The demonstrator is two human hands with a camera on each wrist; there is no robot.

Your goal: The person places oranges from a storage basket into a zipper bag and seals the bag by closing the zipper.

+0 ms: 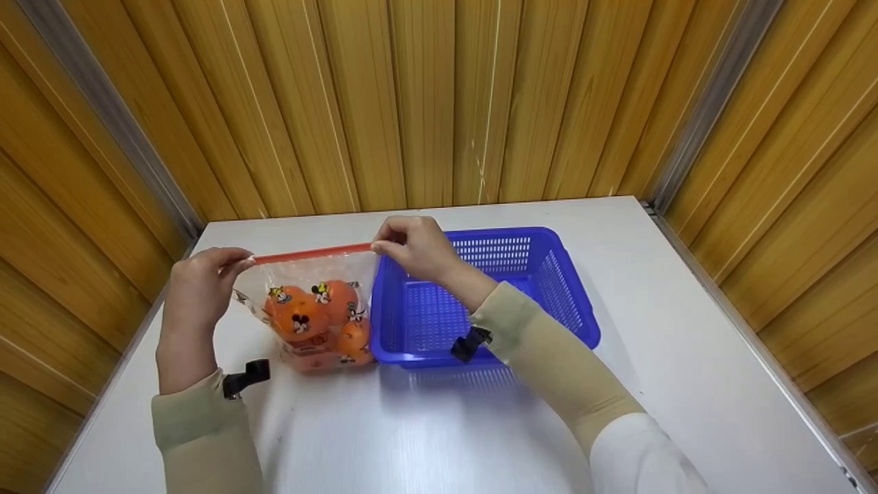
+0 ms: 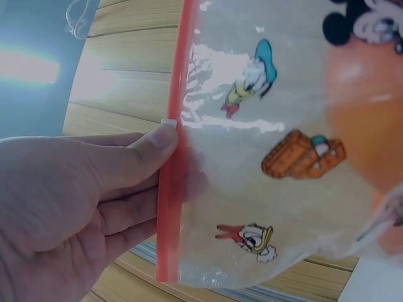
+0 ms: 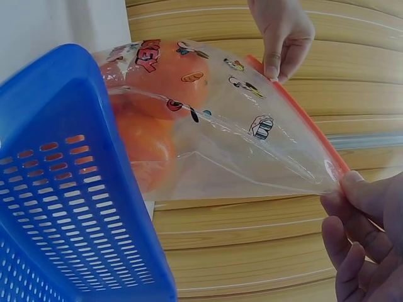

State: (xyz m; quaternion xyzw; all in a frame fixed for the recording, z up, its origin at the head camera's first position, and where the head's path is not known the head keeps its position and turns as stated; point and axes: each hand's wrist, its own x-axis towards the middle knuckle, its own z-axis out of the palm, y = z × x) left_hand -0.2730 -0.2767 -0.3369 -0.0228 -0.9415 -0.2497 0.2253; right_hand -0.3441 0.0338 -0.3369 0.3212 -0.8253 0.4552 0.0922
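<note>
A clear zip bag (image 1: pixel 322 274) with a red strip along its top and cartoon prints stands upright, stretched between both hands. Inside lie several oranges (image 1: pixel 296 319), also visible through the plastic in the right wrist view. My left hand (image 1: pixel 202 285) pinches the strip's left end; the left wrist view shows the thumb by a small white slider (image 2: pixel 169 123) on the red strip (image 2: pixel 171 207). With thumb and forefinger, my right hand (image 3: pixel 371 233) pinches the opposite top corner, its other fingers curled below. The strip runs straight between the hands.
A blue perforated basket (image 1: pixel 439 315) stands directly right of the bag, under my right forearm. Both stand on a white table (image 1: pixel 439 425). Wood-look panels (image 1: pixel 425 103) rise behind the table and at both sides.
</note>
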